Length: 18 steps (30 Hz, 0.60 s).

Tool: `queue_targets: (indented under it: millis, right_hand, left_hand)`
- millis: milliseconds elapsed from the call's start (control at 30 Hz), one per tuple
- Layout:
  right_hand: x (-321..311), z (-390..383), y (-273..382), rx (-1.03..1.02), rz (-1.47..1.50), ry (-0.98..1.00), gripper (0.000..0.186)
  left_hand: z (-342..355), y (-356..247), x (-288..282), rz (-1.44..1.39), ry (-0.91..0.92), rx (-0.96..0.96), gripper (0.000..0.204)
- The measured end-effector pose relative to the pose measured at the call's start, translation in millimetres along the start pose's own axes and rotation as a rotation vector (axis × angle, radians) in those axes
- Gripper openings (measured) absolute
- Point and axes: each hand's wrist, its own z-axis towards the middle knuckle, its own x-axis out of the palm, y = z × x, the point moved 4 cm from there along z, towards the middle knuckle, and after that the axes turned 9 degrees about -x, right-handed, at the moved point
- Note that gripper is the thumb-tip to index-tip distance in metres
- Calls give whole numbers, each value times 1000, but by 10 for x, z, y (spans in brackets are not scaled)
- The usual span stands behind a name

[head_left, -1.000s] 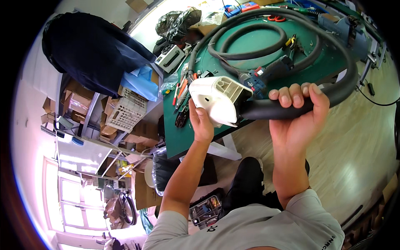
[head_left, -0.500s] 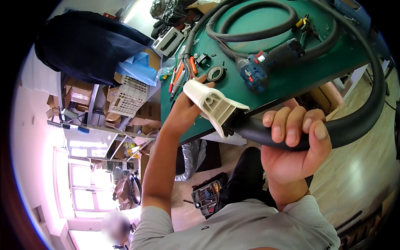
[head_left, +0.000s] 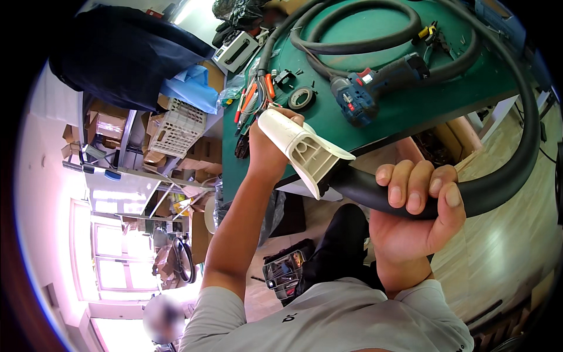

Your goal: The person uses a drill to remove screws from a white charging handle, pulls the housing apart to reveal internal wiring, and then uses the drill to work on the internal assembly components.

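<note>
My left hand (head_left: 271,145) is wrapped round the narrow end of a white plastic housing (head_left: 305,149), which has ribs inside its flared end. My fingers are partly hidden behind the housing. A thick black cable (head_left: 366,190) runs out of the flared end. My right hand (head_left: 416,211) grips this cable a short way from the housing, fingers curled over it and thumb closed. From there the cable bends up at the right and joins the loops on the green table (head_left: 246,179). Both hands are in front of the table's near edge.
On the table are a blue cordless drill (head_left: 358,97), a roll of black tape (head_left: 301,98), orange-handled tools (head_left: 251,97), yellow-handled pliers (head_left: 431,35) and small screws. A tool box (head_left: 284,270) stands on the floor. Shelves hold a white crate (head_left: 176,129). A person (head_left: 164,320) is at lower left.
My left forearm has swung slightly right, and the housing has tilted a little downward at its flared end. The view has shifted slightly. Both hands keep their holds.
</note>
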Motion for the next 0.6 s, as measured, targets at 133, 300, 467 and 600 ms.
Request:
queue_targets:
  millis: [133,300,467,600]
  right_hand:
    - [-31,-19,11,8,31,-8,14]
    - [5,-26,13,36,8,-16,17]
    - [18,-30,29,39,-32,-19,19]
    - [-18,-69,33,20,-48,-27,18]
  left_hand:
    - [-17,-19,11,42,-2,31,14]
    - [-7,21,-18,52,14,85,14]
    - [-31,-11,4,20,18,91,25]
    - [-73,19,-6,0,-16,111,13]
